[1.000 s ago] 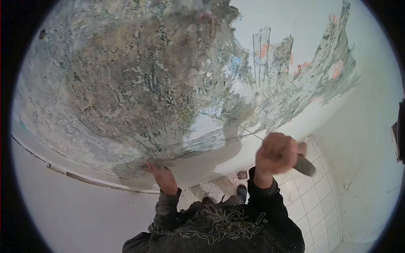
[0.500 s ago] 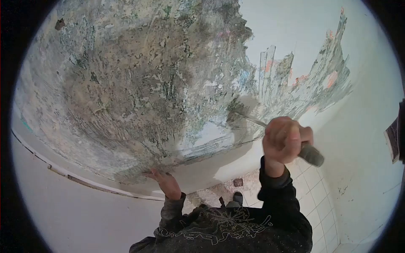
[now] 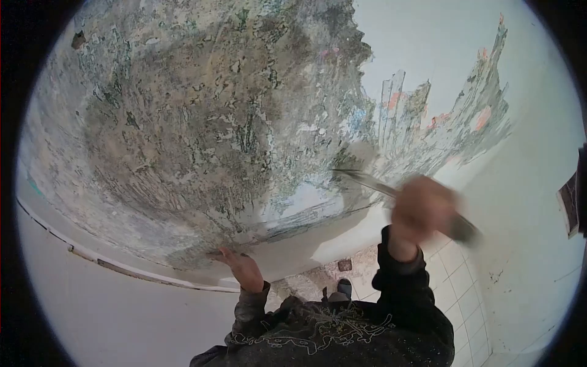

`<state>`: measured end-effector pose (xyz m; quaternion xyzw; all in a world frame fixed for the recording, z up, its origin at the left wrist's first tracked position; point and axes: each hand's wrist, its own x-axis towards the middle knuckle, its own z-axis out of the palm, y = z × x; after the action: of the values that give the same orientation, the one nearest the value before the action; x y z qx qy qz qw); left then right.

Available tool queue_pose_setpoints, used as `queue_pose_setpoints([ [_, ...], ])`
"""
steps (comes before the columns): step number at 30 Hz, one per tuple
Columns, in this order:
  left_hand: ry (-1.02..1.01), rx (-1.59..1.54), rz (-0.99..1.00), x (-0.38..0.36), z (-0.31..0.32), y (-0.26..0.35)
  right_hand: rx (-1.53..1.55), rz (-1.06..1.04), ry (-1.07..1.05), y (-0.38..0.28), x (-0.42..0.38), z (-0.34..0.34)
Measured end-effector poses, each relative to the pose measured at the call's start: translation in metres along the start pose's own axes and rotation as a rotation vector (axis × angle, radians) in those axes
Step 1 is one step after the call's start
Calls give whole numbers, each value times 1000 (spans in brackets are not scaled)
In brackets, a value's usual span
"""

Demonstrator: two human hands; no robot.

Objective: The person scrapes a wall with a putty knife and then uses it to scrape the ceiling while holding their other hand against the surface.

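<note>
My right hand [image 3: 425,211], blurred by motion, is closed around the handle of a scraper [image 3: 376,183]. Its narrow metal blade points left, and the tip lies over the grey, scraped patch of wall [image 3: 214,122], just above a white spot of paint [image 3: 312,199]. The butt of the handle sticks out behind my fist to the lower right. Lower left, my left hand [image 3: 244,269] has its fingers stretched out at the bottom edge of the rough patch, with no tool in it.
Smooth white paint [image 3: 422,37] borders the patch on the upper right. A ledge strip [image 3: 134,272] curves along the lower left. Below are a tiled floor [image 3: 458,281], a small dark square [image 3: 345,265] and my shoe [image 3: 344,287]. A dark object [image 3: 572,196] sits at the right edge.
My right hand and the scraper have shifted slightly right and down, and the blade shows more of its flat side. My left hand stays in nearly the same place.
</note>
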<state>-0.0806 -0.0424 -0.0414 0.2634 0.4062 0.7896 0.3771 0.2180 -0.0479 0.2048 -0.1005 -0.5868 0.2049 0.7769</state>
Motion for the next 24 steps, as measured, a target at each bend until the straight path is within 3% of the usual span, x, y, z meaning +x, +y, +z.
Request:
queue_pose_setpoints([
  [2,-90,-17,23,-2,-16,-7,-280,462,-15,10,2,34],
  [4,-136,-163,35,4,-9,-9,-548,-24,-125,7,-10,14],
  [5,-132,-151,14,4,-3,-6,-165,-80,-122,-4,-8,12],
  [8,-127,-92,-20,-3,1,8,-317,36,-26,1,-13,12],
  [9,-141,-69,0,0,-6,0,-254,260,3,12,-18,17],
  [10,-158,-52,27,5,-10,-6,-323,305,4,16,-20,16],
  [13,-31,-60,-89,4,7,1,-398,-111,-166,-10,-25,2],
  [15,-14,-5,-121,7,-7,-17,-296,22,-132,-16,-4,19],
  [16,-21,37,-128,7,-16,-21,-847,266,-209,-18,2,22],
  [18,-219,-159,-98,15,-20,-23,-374,388,46,12,-20,15],
  [21,-218,-22,1,21,-19,-39,153,-310,-88,-11,-1,13],
  [23,-164,351,111,19,-33,-51,-404,266,-145,11,-25,-1],
  [24,-166,601,189,21,-43,-54,-459,314,-136,17,-34,-7],
])
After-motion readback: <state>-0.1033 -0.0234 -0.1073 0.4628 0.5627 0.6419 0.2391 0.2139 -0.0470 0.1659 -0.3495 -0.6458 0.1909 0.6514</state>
